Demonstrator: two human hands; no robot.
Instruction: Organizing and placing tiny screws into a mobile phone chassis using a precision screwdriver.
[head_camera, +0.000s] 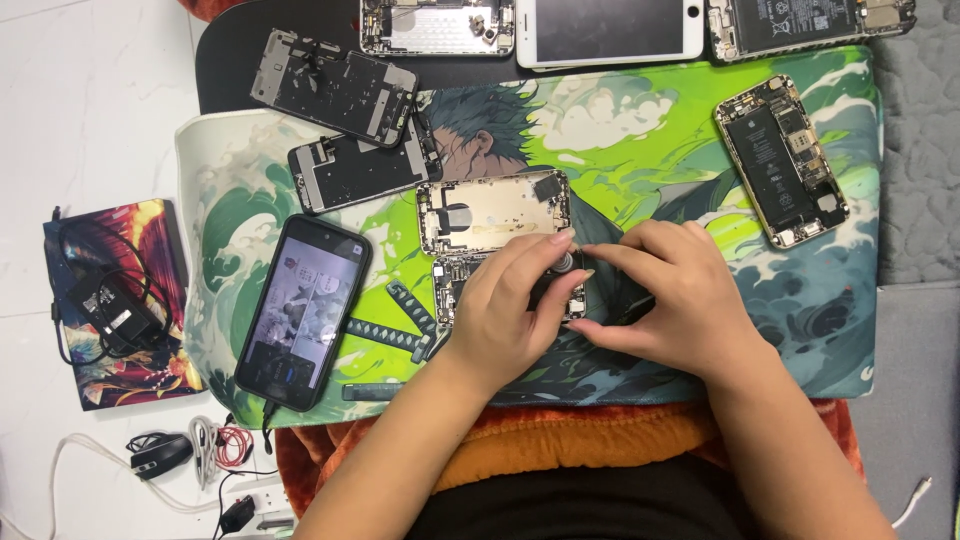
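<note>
My left hand (510, 310) and right hand (665, 300) met over a small opened phone chassis with exposed dark circuitry (455, 285), which lay near the middle of the green illustrated rubber desk mat (640, 140), toward its near edge. Both hands were curled, fingertips pinched together on a small dark component (562, 268) at the chassis; what exactly each hand gripped could not be determined, as the fingers covered it. An empty gold-coloured phone back housing (492, 210) lay touching the far side of the chassis. A black smartphone with a lit screen (303, 310) lay beside the mat's left edge. Two dark detached phone frames (345, 130) occupied the far left corner. An opened phone showing its black battery (782, 160) lay at the far right corner.
</note>
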